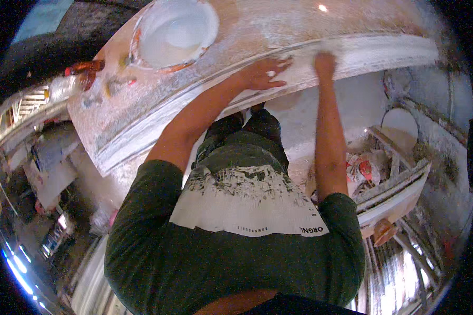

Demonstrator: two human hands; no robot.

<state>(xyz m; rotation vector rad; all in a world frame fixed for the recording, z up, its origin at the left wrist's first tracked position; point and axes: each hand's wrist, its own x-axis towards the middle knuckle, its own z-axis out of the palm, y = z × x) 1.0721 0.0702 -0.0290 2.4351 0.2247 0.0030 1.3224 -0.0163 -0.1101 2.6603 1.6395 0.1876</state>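
My left grip (260,75) lies on the long white moulding (373,53), fingers spread apart; my right grip (325,64) blurs over it, apart or together I cannot tell.

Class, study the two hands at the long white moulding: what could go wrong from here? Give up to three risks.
The moulding lies along the near edge of the worktop, so a hard push might chip it or shift it over that edge.

The right hand looks blurred, perhaps moving fast; a slip could mark the moulding's surface.

The white basin sits close to the worktop's far-left edge, so a knock might spill its pale contents.
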